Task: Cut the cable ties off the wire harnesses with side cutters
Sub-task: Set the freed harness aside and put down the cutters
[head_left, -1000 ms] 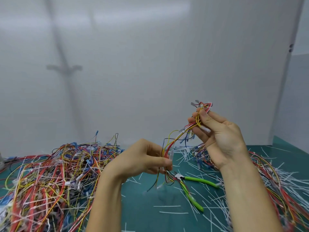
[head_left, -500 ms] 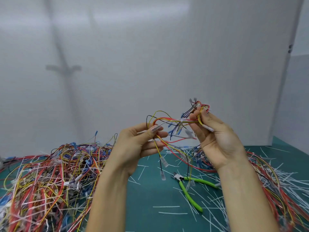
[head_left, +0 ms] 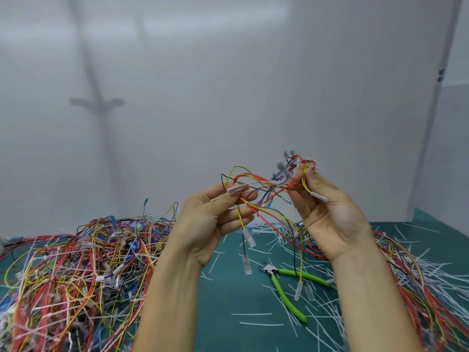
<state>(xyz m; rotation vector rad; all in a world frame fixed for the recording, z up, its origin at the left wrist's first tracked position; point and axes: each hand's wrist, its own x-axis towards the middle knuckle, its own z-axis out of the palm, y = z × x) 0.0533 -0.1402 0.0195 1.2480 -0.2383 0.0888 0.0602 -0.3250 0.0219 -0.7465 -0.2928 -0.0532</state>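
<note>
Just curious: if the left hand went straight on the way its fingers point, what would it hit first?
Probably the right hand: the left hand points across at it, with only the bunch of wires they both hold between them. Depth is unclear.

Both hands (head_left: 218,219) (head_left: 327,214) pinch a wire harness (head_left: 264,184) above green side cutters (head_left: 286,288).
</note>
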